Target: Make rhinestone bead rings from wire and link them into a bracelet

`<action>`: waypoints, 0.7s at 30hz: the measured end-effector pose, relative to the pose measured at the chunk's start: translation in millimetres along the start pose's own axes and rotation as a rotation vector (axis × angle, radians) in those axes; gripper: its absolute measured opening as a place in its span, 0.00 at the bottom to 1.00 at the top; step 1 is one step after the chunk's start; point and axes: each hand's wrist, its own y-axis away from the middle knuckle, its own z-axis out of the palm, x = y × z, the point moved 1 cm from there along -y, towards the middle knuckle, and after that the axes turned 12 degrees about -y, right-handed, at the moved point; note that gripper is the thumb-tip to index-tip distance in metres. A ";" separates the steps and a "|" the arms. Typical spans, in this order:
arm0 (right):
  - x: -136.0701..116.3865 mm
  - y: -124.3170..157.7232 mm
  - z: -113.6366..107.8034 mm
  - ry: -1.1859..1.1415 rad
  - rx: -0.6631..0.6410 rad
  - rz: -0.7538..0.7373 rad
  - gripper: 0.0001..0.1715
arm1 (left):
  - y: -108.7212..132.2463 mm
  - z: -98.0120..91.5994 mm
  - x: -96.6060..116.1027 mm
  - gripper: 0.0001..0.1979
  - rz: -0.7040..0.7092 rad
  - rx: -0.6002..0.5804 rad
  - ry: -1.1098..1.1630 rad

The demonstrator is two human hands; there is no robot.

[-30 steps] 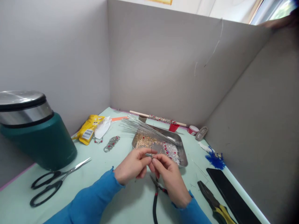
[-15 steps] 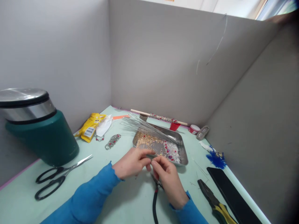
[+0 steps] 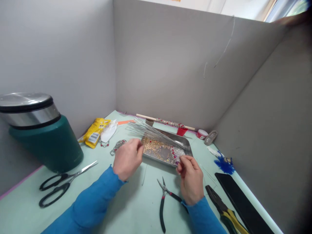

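My left hand (image 3: 128,158) is closed in front of the tray's left corner, beside a silver chain with red beads (image 3: 118,147); what its fingers hold is hidden. My right hand (image 3: 191,178) pinches something too small to name at the tray's front right edge. The metal tray (image 3: 158,158) holds gold beads (image 3: 152,147), clear and red beads, and a bundle of silver wires (image 3: 156,134) lies across it. Small pliers (image 3: 163,189) with black handles lie spread on the table, left of my right wrist. A thin wire (image 3: 144,175) shows between my hands.
Black scissors (image 3: 65,185) and a green canister (image 3: 46,143) stand at the left, near a yellow packet (image 3: 95,132). On the right are larger pliers (image 3: 223,208), a black bar (image 3: 240,201) and a blue tassel (image 3: 224,165). A beaded stick (image 3: 168,122) lies behind the tray.
My hands have moved apart, the left one leftward and the right one rightward. The small pliers and the tray's front edge now show between them.
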 end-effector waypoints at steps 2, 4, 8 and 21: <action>2.0 2.4 0.7 -0.004 -0.019 0.010 0.08 | 2.9 13.0 -5.6 0.11 0.053 -0.349 -0.194; 3.5 5.9 2.1 0.004 -0.051 0.027 0.08 | 6.9 25.5 -8.1 0.11 0.099 -0.519 -0.253; 4.2 9.0 3.1 0.025 -0.092 0.049 0.11 | 8.1 30.5 -9.3 0.07 0.141 -0.645 -0.137; 3.3 22.8 10.2 0.230 -0.250 -0.033 0.08 | -1.2 -5.4 18.4 0.06 -0.162 -0.344 0.862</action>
